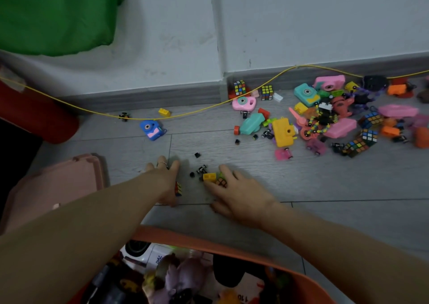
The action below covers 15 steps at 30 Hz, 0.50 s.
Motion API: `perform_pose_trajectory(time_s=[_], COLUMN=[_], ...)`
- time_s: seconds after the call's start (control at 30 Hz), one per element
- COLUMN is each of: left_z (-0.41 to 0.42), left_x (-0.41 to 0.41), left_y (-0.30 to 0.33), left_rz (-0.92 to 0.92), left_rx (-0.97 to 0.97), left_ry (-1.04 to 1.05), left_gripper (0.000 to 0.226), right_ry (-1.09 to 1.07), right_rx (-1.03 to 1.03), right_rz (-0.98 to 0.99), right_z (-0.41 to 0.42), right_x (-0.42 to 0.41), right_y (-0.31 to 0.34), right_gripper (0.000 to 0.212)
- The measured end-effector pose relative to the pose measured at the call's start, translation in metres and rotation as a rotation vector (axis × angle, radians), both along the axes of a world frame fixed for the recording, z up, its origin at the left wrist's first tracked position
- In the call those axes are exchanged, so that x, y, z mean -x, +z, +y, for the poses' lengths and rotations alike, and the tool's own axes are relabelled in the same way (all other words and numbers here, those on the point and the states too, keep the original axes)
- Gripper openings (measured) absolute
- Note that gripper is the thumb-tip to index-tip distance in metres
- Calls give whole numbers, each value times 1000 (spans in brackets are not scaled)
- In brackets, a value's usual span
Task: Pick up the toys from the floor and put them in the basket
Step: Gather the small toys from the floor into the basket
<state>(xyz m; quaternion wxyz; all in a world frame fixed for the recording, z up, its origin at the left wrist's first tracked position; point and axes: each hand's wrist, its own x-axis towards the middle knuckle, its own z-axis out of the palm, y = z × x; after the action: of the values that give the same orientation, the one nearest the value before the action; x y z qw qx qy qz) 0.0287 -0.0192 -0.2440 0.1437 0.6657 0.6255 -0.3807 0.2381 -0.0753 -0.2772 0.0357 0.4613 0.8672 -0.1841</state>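
Observation:
My left hand [163, 183] reaches down to the grey floor with a small puzzle cube [178, 189] against its palm, fingers stretched forward. My right hand [236, 192] lies over a little cluster: a yellow brick [209, 176], an orange puzzle cube [221, 182] and a tiny black toy car [202, 169]. Its thumb and fingers touch the brick and cube; whether they grip is unclear. The orange basket [209, 241] stands at the bottom, holding a white toy car [144, 255] and plush toys. A blue toy camera [152, 129] lies further out.
A big pile of toys [325, 118] with cameras, cubes and bricks covers the floor at the right by the skirting. A yellow cord [209, 106] hangs across. A pink bin [58, 187] stands left, a red object [34, 113] and green cloth [58, 13] beyond.

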Motion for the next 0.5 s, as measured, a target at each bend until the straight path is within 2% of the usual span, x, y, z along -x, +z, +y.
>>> perform_pose_trajectory(time_s=[0.1, 0.17, 0.27, 0.37, 0.5], left_z=[3, 6, 7, 6, 7], left_x=[3, 7, 11, 10, 6], left_y=[0, 2, 1, -2, -3], left_rz=[-15, 3, 78, 9, -70], left_rx=[-7, -7, 35, 75, 52], left_ry=[-4, 20, 128, 246, 268], left_gripper=[121, 124, 131, 130, 113], right_ry=[59, 96, 85, 77, 65], right_rx=[25, 6, -14, -4, -18], right_rz=[-27, -51, -65, -59, -52], right_z=[-3, -6, -1, 4, 9], right_x=[6, 9, 11, 14, 18], right_y=[1, 1, -1, -5, -6], right_gripper=[82, 87, 84, 78, 81])
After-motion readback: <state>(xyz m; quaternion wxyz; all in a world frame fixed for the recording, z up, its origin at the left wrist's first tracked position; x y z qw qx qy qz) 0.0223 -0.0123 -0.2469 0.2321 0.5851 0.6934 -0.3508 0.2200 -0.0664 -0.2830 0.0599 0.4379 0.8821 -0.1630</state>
